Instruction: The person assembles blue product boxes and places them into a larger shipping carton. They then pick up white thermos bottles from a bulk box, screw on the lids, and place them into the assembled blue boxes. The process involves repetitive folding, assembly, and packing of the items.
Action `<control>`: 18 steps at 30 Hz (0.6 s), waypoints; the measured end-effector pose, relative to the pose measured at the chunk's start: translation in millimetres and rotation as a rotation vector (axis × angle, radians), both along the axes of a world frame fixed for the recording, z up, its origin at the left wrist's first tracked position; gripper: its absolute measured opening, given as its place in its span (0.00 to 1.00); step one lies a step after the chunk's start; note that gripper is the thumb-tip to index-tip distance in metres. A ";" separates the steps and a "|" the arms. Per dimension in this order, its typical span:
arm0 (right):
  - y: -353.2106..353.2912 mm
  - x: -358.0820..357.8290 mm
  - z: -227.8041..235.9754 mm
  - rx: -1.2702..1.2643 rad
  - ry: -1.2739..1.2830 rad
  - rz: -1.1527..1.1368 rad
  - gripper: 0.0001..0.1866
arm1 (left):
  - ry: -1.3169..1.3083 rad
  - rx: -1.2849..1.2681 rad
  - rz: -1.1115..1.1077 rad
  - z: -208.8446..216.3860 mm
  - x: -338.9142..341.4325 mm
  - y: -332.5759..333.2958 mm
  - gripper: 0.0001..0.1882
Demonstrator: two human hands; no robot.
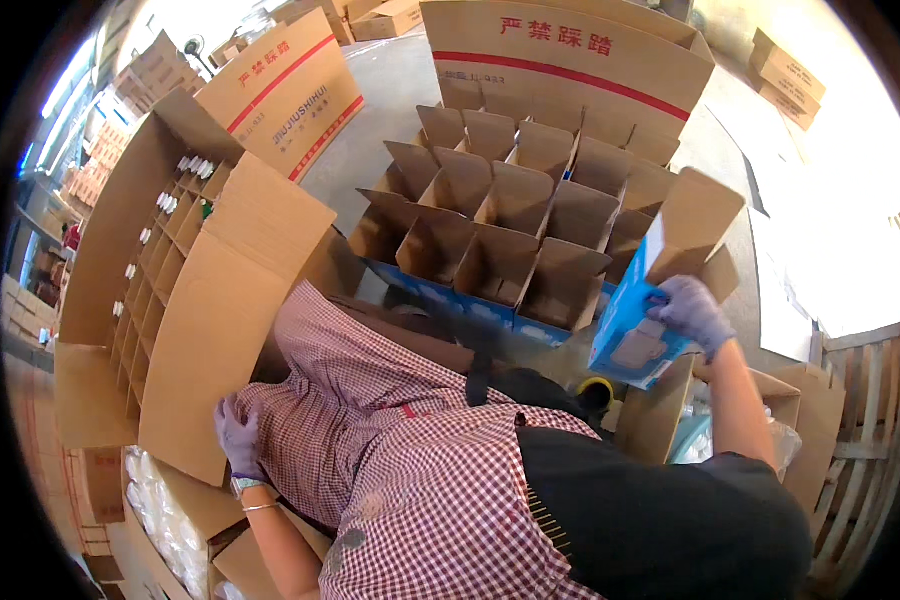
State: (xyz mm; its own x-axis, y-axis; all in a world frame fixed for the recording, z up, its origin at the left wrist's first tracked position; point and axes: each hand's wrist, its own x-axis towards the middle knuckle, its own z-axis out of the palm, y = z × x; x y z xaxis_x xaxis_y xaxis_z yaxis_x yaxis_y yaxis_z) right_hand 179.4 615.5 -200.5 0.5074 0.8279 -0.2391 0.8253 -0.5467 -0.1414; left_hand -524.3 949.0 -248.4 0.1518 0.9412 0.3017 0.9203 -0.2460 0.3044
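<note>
My right hand (pixel 692 312), in a thin grey glove, grips a blue printed box (pixel 638 325) by its side. The box is tilted and its brown top flaps stand up. To its left several more open-topped blue boxes (pixel 510 205) stand in close rows, their flaps raised and their brown insides showing. My left hand (pixel 238 435), also gloved, holds nothing and rests by my checked apron (pixel 340 400), fingers apart, near the flap of a big carton (pixel 235 290). That carton stands open on the left, its cardboard dividers (pixel 155 300) holding several white-topped items.
A large carton (pixel 570 60) stands behind the rows. At lower left, a carton holds clear plastic-wrapped items (pixel 165 520). Under my right forearm is an open carton (pixel 775 395) with plastic bags. A yellow tape roll (pixel 597 390) lies near my lap; a wooden slatted rack (pixel 875 430) stands right.
</note>
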 end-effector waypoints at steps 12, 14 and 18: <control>18.9 -47.5 -266.7 0.015 0.057 -0.011 0.32 | -0.265 -0.001 0.174 -48.5 -21.4 -67.3 0.38; 52.2 -51.0 -217.6 -0.273 0.000 0.028 0.38 | -0.391 0.053 0.209 -63.9 -20.9 -74.9 0.35; 142.3 -65.2 -79.4 -0.314 -0.036 0.399 0.34 | -0.302 0.287 0.247 -57.2 -8.6 -104.3 0.18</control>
State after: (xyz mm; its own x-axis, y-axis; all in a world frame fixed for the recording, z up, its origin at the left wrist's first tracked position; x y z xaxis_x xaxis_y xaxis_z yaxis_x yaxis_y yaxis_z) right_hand 114.1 757.8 -279.9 0.1790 0.8497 -0.4960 0.9798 -0.1997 0.0115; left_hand -532.9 844.7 -305.6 -0.2004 0.8106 0.5502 0.8424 -0.1442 0.5192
